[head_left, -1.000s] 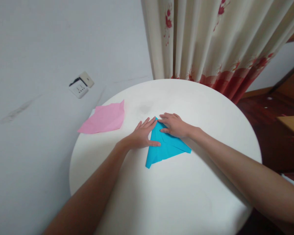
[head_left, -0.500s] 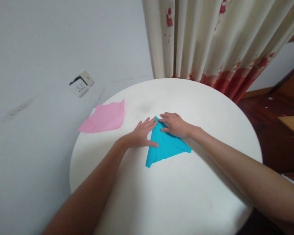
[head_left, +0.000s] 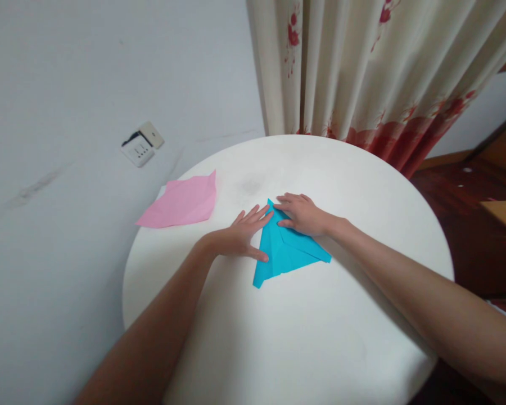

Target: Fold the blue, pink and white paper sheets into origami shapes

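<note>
Both hands [head_left: 274, 230] flat on blue paper [head_left: 289, 253]

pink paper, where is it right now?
In the head view the pink paper lies flat at the table's far-left edge, below the wall socket, left of both hands and the blue paper, untouched.

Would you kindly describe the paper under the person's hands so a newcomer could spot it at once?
On the round white table by the flowered curtain, look at its middle, where the left hand and right hand press flat. Beneath them lies the blue paper, folded to a triangle, unlike the pink paper at the table's far left edge.
</note>
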### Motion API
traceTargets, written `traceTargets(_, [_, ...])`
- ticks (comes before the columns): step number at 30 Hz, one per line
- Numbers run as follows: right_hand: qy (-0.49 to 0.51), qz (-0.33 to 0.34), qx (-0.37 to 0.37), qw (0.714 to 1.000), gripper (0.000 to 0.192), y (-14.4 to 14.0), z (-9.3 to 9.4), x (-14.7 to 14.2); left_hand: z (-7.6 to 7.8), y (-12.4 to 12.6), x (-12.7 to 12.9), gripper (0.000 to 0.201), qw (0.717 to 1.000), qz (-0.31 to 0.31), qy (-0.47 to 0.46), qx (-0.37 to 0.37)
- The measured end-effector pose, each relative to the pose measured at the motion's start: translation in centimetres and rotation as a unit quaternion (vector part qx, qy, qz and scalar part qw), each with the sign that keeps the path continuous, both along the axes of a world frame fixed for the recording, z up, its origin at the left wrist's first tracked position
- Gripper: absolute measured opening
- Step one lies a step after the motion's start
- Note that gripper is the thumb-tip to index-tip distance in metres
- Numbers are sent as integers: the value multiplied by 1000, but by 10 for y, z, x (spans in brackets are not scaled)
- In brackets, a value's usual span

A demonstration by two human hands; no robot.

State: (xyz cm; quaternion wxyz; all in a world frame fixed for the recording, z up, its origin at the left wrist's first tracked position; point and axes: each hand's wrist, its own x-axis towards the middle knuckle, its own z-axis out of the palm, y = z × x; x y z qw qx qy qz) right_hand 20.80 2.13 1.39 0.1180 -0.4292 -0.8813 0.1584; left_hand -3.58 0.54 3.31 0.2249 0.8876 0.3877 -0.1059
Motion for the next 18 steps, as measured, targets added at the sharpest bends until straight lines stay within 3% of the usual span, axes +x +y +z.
traceTargets(2, [-2,1,3,1000,50,0,0,0,1,0,0,121,1000,3,1,-4])
traceTargets(11, [-1,-1,10,1000,51,4,-5,1,9,-8,-2,151,999,-17,22,-24])
traceTargets(18, [7,1,9,1000,51,5,-8,2,7,-8,-4,141,999,-21,20,-19])
